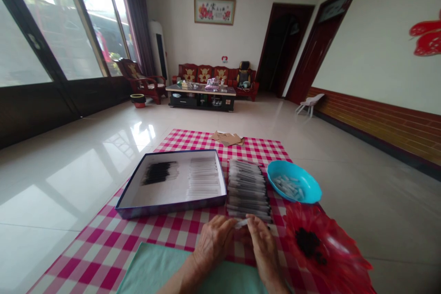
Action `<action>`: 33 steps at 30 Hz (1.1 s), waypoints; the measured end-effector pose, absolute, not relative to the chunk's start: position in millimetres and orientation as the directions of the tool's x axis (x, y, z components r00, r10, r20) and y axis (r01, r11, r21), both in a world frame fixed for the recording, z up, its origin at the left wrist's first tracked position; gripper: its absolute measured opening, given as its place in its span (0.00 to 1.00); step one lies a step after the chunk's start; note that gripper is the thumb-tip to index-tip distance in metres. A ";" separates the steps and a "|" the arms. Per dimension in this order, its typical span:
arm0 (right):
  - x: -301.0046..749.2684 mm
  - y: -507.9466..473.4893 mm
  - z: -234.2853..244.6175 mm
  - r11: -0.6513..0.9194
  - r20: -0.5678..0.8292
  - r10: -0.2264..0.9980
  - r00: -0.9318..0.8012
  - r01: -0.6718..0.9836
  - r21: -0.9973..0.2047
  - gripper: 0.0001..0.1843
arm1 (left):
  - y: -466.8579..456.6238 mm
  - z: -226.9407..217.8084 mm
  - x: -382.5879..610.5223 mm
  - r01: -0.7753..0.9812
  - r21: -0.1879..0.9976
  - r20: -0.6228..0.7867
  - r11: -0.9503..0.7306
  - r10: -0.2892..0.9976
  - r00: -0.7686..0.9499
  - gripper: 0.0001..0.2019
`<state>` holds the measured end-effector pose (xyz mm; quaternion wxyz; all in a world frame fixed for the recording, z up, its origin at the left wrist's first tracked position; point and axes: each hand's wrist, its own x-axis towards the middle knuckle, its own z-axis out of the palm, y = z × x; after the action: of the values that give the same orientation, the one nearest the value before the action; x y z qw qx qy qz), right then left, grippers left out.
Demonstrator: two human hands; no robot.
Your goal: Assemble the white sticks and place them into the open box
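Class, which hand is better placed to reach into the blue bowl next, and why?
Likely the right hand: the blue bowl lies on its side, nearer it than the left hand.

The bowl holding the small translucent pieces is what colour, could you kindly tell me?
The bowl is bright turquoise blue, as the head view shows.

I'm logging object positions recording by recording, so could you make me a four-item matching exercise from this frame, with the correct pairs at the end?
Column one
1. Small whitish piece
2. Turquoise bowl
3. Red dish
4. Cardboard pieces

Column two
A. Black showing in its middle
B. At the far end of the checked cloth
C. Held between the left hand and the right hand
D. Loose pale pieces inside

Pairs: 1-C, 2-D, 3-A, 4-B
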<state>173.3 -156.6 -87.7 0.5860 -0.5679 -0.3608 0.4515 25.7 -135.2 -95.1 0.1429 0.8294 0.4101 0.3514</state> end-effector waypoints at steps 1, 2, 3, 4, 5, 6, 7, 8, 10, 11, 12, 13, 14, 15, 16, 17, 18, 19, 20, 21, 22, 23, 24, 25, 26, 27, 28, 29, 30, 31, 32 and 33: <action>172.1 -155.4 -88.6 -0.073 -0.110 0.940 0.324 -0.126 -0.989 0.22 | -136.0 -94.9 26.1 0.604 0.488 0.481 -0.630 0.772 0.416 0.13; 171.3 -154.3 -89.4 -0.087 -0.123 0.938 0.323 -0.122 -0.989 0.22 | -136.6 -94.3 26.4 0.622 0.455 0.494 -0.638 0.761 0.419 0.13; 170.8 -153.7 -89.9 -0.095 -0.128 0.935 0.330 -0.112 -0.989 0.21 | -137.1 -93.5 26.5 0.634 0.428 0.509 -0.645 0.751 0.421 0.13; 170.6 -153.4 -90.0 -0.099 -0.128 0.933 0.337 -0.103 -0.990 0.21 | -137.5 -92.7 26.5 0.642 0.404 0.524 -0.651 0.740 0.421 0.13; 170.6 -153.7 -89.6 -0.098 -0.126 0.932 0.339 -0.098 -0.990 0.21 | -137.8 -92.0 26.6 0.648 0.383 0.539 -0.658 0.729 0.422 0.12; 170.7 -154.4 -88.7 -0.093 -0.121 0.933 0.338 -0.098 -0.991 0.20 | -138.1 -91.7 26.7 0.652 0.364 0.554 -0.665 0.718 0.422 0.12; 170.9 -155.4 -87.6 -0.084 -0.113 0.934 0.338 -0.099 -0.992 0.20 | -138.3 -91.8 27.0 0.655 0.347 0.565 -0.671 0.707 0.425 0.12; 171.1 -156.6 -86.4 -0.070 -0.100 0.935 0.340 -0.099 -0.993 0.19 | -138.6 -92.4 27.4 0.657 0.333 0.569 -0.676 0.700 0.431 0.12; 171.9 -158.6 -84.9 -0.046 -0.075 0.938 0.337 -0.093 -0.995 0.19 | -139.4 -94.6 28.9 0.661 0.331 0.558 -0.674 0.704 0.439 0.11; 172.5 -159.3 -85.0 -0.036 -0.063 0.940 0.336 -0.086 -0.996 0.19 | -140.0 -95.8 29.8 0.663 0.345 0.545 -0.665 0.716 0.436 0.11; 173.3 -159.6 -85.9 -0.028 -0.052 0.942 0.332 -0.076 -0.997 0.19 | -140.7 -96.9 30.8 0.662 0.367 0.531 -0.653 0.731 0.428 0.11; 174.3 -159.7 -87.4 -0.020 -0.040 0.945 0.325 -0.064 -0.998 0.18 | -141.4 -97.5 31.9 0.657 0.395 0.515 -0.643 0.747 0.421 0.11; 175.5 -159.7 -89.4 -0.012 -0.027 0.948 0.316 -0.050 -0.999 0.18 | -142.1 -97.6 32.8 0.645 0.430 0.498 -0.632 0.762 0.414 0.12; 176.8 -159.6 -91.5 -0.001 -0.011 0.952 0.305 -0.032 -0.999 0.18 | -142.8 -97.0 33.6 0.628 0.470 0.478 -0.620 0.777 0.410 0.12; 178.1 -159.5 -93.6 0.011 0.007 0.955 0.295 -0.013 -1.000 0.17 | -143.1 -95.8 34.1 0.603 0.518 0.453 -0.606 0.793 0.407 0.13; 179.3 -159.6 -95.2 0.021 0.021 0.959 0.284 0.002 -1.000 0.17 | -143.0 -94.1 34.3 0.573 0.575 0.421 -0.583 0.812 0.404 0.13; 180.5 -159.9 -96.2 0.027 0.030 0.962 0.272 0.014 -1.000 0.16 | -142.3 -92.0 33.9 0.540 0.637 0.380 -0.550 0.833 0.401 0.13; 181.3 -160.3 -96.5 0.030 0.035 0.964 0.263 0.022 -0.999 0.16 | -140.9 -89.7 32.9 0.503 0.699 0.332 -0.509 0.853 0.402 0.13; 181.9 -160.8 -96.1 0.031 0.037 0.966 0.255 0.026 -0.999 0.16 | -138.7 -87.3 31.3 0.461 0.760 0.277 -0.458 0.870 0.408 0.13; 182.2 -161.5 -95.0 0.032 0.038 0.968 0.246 0.027 -0.999 0.16 | -135.9 -85.2 29.0 0.408 0.822 0.213 -0.398 0.879 0.427 0.13; 182.2 -162.2 -93.5 0.032 0.038 0.971 0.235 0.029 -0.999 0.16 | -132.5 -83.3 25.9 0.345 0.880 0.145 -0.327 0.876 0.460 0.14; 181.9 -162.8 -91.8 0.032 0.038 0.975 0.221 0.030 -0.999 0.16 | -128.9 -81.8 22.4 0.276 0.930 0.077 -0.245 0.860 0.504 0.16; 181.4 -163.5 -90.1 0.032 0.037 0.978 0.205 0.029 -0.999 0.16 | -125.4 -80.7 18.5 0.205 0.967 0.013 -0.152 0.831 0.556 0.18; 180.7 -164.0 -88.7 0.032 0.036 0.982 0.186 0.026 -0.999 0.16 | -122.2 -80.1 14.7 0.143 0.988 -0.044 -0.054 0.794 0.607 0.19; 180.0 -164.3 -88.0 0.031 0.033 0.986 0.165 0.016 -0.999 0.16 | -119.7 -79.9 11.4 0.095 0.995 -0.094 0.042 0.751 0.653 0.20; 179.4 -164.5 -87.9 0.032 0.031 0.989 0.146 -0.003 -0.999 0.15 | -118.1 -80.1 9.0 0.063 0.990 -0.134 0.125 0.713 0.688 0.20; 178.9 -164.4 -88.6 0.032 0.028 0.991 0.133 -0.030 -0.999 0.15 | -117.5 -80.6 8.0 0.047 0.980 -0.167 0.191 0.683 0.711 0.20; 178.5 -164.2 -90.1 0.030 0.022 0.992 0.125 -0.064 -0.997 0.15 | -117.9 -81.5 8.5 0.042 0.972 -0.190 0.232 0.667 0.721 0.21; 178.2 -163.7 -92.1 0.024 0.012 0.992 0.123 -0.104 -0.994 0.16 | -119.4 -82.7 10.6 0.046 0.972 -0.195 0.231 0.677 0.710 0.21; 178.0 -163.0 -94.4 0.016 -0.002 0.992 0.123 -0.145 -0.989 0.16 | -121.7 -84.2 14.0 0.060 0.982 -0.173 0.180 0.717 0.675 0.21; 177.7 -162.1 -96.7 0.004 -0.019 0.992 0.127 -0.184 -0.983 0.18 | -124.8 -85.9 18.5 0.094 0.992 -0.124 0.083 0.779 0.615 0.20; 177.3 -161.1 -98.8 -0.009 -0.039 0.990 0.134 -0.220 -0.976 0.19 | -128.2 -87.9 23.4 0.148 0.988 -0.045 -0.041 0.844 0.534 0.18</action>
<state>177.3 -161.1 -98.8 0.5790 -0.4812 -0.4004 0.5224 23.4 -128.2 -87.9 0.5799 0.6562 0.3781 0.3001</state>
